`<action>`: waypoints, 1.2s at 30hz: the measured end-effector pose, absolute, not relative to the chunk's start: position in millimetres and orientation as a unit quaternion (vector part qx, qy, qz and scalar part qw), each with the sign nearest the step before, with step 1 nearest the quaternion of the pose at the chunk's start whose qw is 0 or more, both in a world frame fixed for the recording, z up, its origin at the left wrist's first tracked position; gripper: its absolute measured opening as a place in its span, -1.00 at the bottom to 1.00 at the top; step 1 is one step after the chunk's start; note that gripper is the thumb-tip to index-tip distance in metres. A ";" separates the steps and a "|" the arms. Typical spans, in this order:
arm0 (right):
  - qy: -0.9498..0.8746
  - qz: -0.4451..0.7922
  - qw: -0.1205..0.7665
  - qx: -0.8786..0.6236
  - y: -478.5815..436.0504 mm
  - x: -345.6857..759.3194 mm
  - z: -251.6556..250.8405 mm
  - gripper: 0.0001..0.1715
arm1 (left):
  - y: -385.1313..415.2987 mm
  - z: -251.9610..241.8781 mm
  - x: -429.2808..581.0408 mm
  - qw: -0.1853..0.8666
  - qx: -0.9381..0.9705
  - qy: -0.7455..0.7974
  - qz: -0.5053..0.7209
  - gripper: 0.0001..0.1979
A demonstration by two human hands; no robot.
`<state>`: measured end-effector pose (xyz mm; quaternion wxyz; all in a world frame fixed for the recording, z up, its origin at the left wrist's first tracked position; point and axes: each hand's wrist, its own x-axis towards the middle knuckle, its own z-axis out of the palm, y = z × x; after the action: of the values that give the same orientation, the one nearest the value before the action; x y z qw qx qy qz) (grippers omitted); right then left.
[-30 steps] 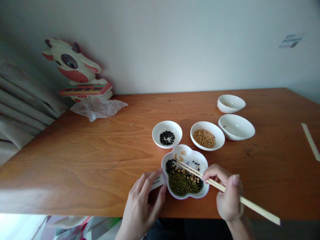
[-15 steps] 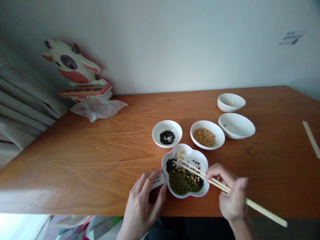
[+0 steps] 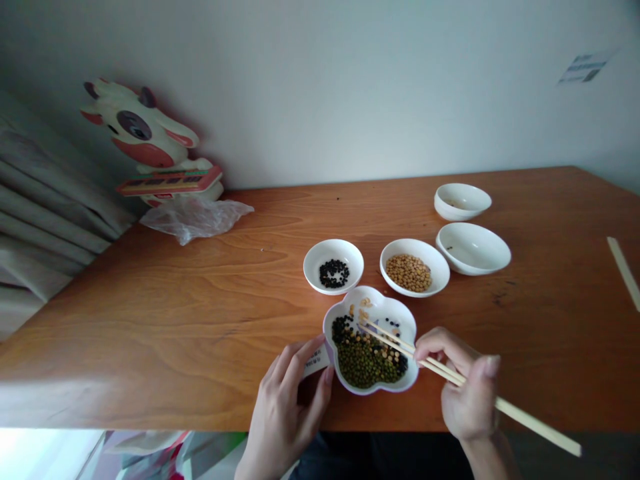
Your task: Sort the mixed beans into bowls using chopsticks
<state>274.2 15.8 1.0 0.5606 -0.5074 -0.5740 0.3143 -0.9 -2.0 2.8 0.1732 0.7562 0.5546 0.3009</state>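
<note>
My right hand (image 3: 465, 390) holds a pair of wooden chopsticks (image 3: 430, 363), their tips resting over the mixed beans. These lie in a white flower-shaped dish (image 3: 381, 297) with a purple-tinted rim. Green mung beans (image 3: 365, 363) fill most of it, with black beans (image 3: 342, 329) at the left and yellow soybeans (image 3: 364, 311) near the top. My left hand (image 3: 287, 407) grips the dish's left side, over a small printed paper slip (image 3: 316, 362). No bean shows between the chopstick tips.
Two white bowls hold sorted black beans (image 3: 333, 248) and soybeans (image 3: 415, 248). Behind them are a wider white bowl (image 3: 473, 249) and a small one (image 3: 463, 202). All stand on a wooden table (image 3: 150, 300). A wooden strip (image 3: 624, 273) lies at the right.
My right hand has shifted slightly right, drawing the chopstick tips rightward across the beans. The view has tilted a little, so the table sits slightly higher in the picture.
</note>
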 end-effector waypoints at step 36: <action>-0.460 0.125 0.739 -0.475 47.7 341.4 16.2 -0.04 | -2.0 2.5 -1.3 0.187 0.758 0.552 0.293 -0.56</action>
<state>341.4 47.7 16.2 0.7394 -0.4754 -0.4601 0.1247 -1.3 -2.0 2.5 0.1872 0.7581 0.5516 0.2932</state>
